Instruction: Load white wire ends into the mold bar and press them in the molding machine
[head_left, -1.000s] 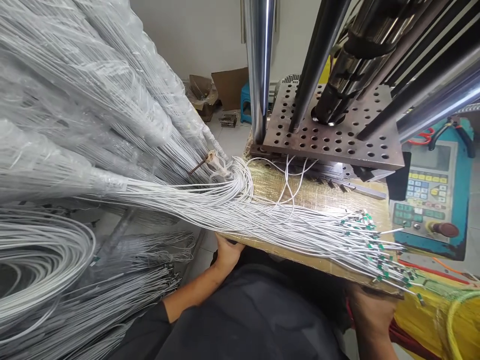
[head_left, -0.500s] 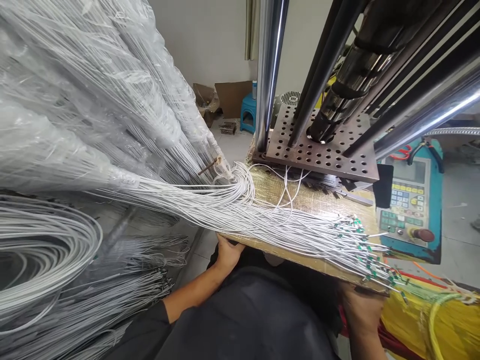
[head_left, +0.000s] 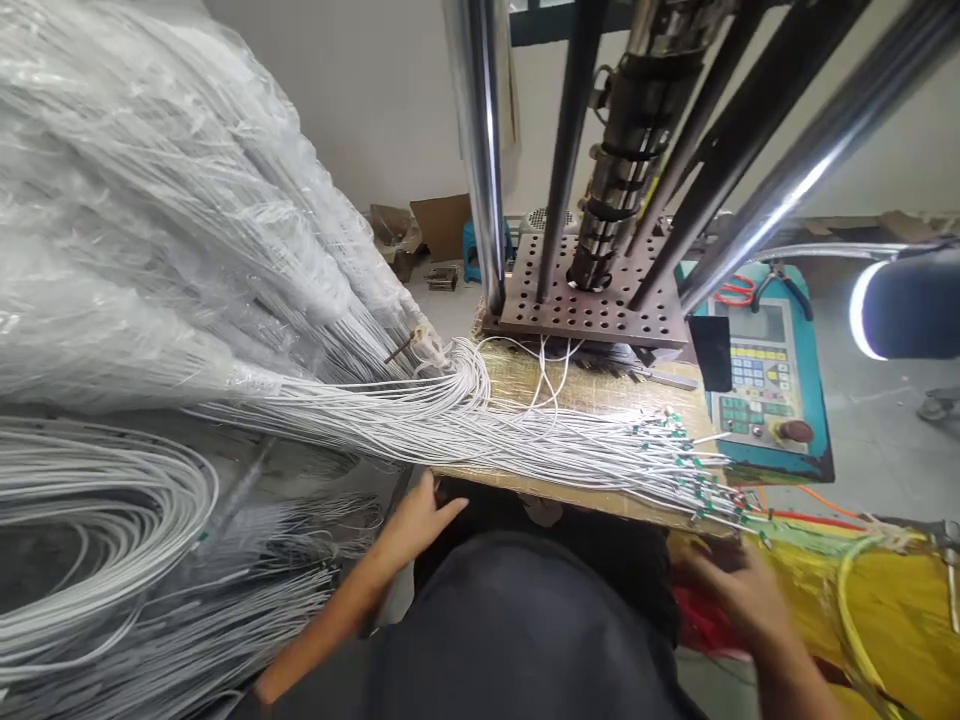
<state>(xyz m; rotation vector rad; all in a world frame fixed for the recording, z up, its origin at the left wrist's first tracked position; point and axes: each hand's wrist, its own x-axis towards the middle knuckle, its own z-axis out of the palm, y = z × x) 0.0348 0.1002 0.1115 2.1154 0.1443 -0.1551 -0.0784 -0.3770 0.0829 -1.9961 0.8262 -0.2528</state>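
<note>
A thick fan of thin white cables (head_left: 517,435) lies across a tape-wrapped board (head_left: 600,392). Their green-tipped ends (head_left: 694,470) hang over its right corner. My left hand (head_left: 416,520) is just below the board's front left edge, fingers apart and holding nothing, not touching the board. Below the board's right corner is my right hand (head_left: 739,590), smeared by motion, near the green tips and a yellow cable bundle (head_left: 885,610). Whether it holds anything is unclear.
A perforated metal plate (head_left: 592,305) with steel columns (head_left: 480,150) stands behind the board. A teal control panel (head_left: 757,390) and a lamp (head_left: 900,305) are at the right. Plastic-wrapped cable bundles (head_left: 150,250) and coils (head_left: 97,520) crowd the left.
Both hands have come away from the board's front edge, where they were gripping it. The view has pulled back and tilted up.
</note>
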